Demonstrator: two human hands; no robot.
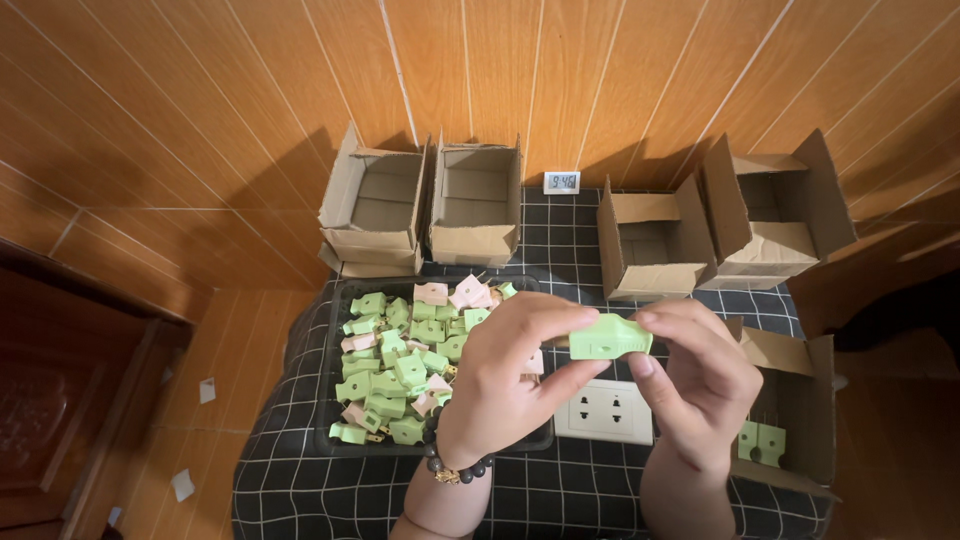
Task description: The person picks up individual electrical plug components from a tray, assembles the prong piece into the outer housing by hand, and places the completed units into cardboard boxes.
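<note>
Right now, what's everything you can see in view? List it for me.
green plug: one, held between both hands
tray: one, black, left on the table, heaped with many green and pink plugs
socket plate: one, white, under the hands
cardboard boxes: five, brown, open; four at back, one right with green plugs
small clock: one, white, at back
checked cloth: black, covers the table
left hand, right hand: pinching the plug's ends

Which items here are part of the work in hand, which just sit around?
In use: green plug held by left hand and right hand; tray of plugs; white socket; box with green plugs.
Idle: four empty boxes; small clock.
</note>
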